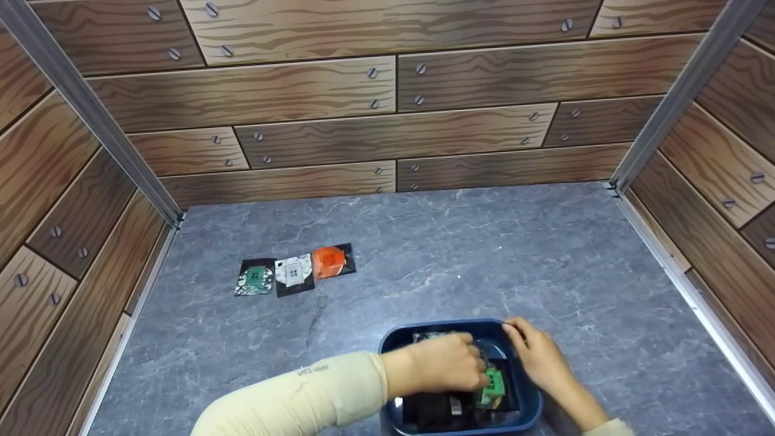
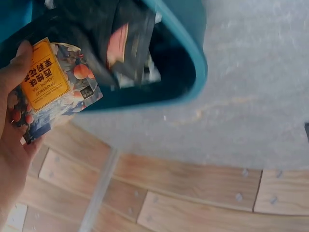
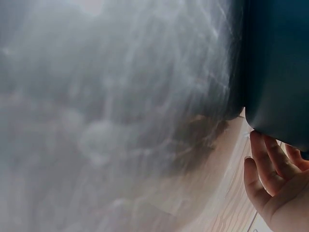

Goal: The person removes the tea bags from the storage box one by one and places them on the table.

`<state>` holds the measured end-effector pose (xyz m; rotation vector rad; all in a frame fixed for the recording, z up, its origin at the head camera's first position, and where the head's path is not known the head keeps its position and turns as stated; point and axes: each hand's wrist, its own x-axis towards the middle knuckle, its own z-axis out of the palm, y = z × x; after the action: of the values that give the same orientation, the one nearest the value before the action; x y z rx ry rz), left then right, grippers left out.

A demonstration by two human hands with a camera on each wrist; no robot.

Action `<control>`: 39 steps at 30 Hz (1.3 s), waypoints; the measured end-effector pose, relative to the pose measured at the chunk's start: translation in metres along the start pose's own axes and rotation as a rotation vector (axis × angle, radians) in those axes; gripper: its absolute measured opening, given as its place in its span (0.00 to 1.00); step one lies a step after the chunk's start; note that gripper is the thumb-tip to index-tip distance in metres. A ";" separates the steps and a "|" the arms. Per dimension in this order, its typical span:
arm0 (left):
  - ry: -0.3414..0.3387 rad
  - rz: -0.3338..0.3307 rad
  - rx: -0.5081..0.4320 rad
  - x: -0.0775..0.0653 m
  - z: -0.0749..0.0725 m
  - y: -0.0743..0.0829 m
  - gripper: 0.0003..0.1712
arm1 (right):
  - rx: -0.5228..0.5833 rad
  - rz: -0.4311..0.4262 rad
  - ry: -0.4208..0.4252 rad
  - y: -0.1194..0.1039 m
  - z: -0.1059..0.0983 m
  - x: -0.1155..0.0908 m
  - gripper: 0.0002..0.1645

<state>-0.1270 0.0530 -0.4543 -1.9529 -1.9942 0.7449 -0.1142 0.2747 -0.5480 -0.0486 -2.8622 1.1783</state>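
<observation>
In the left wrist view, my left hand [image 2: 14, 130] pinches a tea sachet [image 2: 63, 89] with a yellow label reading grapefruit jasmine tea and fruit printed round it. The head view has that left hand [image 1: 445, 362] inside a blue plastic bin [image 1: 448, 322], palm down, covering part of the contents. Inside the bin lie more sachets, among them a green-labelled one [image 1: 493, 384] and dark ones seen from the back. My right hand [image 1: 542, 357] grips the bin's far right corner at the rim; its fingers [image 3: 270, 164] lie against the outer wall from below.
Up and left of the bin, three sachets form a row on the grey marbled table: a green one [image 1: 255, 277], a white one [image 1: 295, 274] and an orange one [image 1: 331, 261]. Wood-patterned panels [image 1: 315, 91] with metal corner posts [image 1: 115, 139] enclose the table at the back and sides.
</observation>
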 end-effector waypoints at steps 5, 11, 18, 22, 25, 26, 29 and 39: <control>0.004 -0.088 -0.079 -0.005 -0.010 -0.026 0.11 | -0.017 -0.023 0.020 0.001 0.001 0.000 0.12; 0.219 -0.272 -0.260 -0.019 -0.002 -0.067 0.08 | -0.018 -0.045 0.049 0.001 0.002 0.000 0.11; 0.568 -0.463 -0.440 -0.040 0.047 -0.105 0.09 | -0.001 -0.026 0.032 0.001 0.003 0.000 0.12; 0.581 -0.688 -0.593 -0.055 0.078 -0.115 0.09 | -0.008 -0.013 0.021 0.002 0.002 0.001 0.12; 0.566 -0.923 -0.717 -0.065 0.101 -0.117 0.10 | -0.004 -0.015 0.026 0.002 0.002 0.002 0.11; 0.573 -1.006 -0.757 -0.068 0.108 -0.116 0.10 | -0.002 -0.017 0.029 0.001 0.002 0.002 0.10; 0.632 -1.252 -0.871 -0.074 0.128 -0.113 0.11 | 0.001 -0.024 0.026 0.000 0.002 0.002 0.11; 0.854 -1.650 -1.284 -0.074 0.166 -0.104 0.19 | -0.001 -0.031 0.051 0.001 0.001 -0.001 0.12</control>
<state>-0.2960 -0.0468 -0.5267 0.0397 -2.4184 -1.6298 -0.1131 0.2740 -0.5494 -0.0340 -2.8097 1.1525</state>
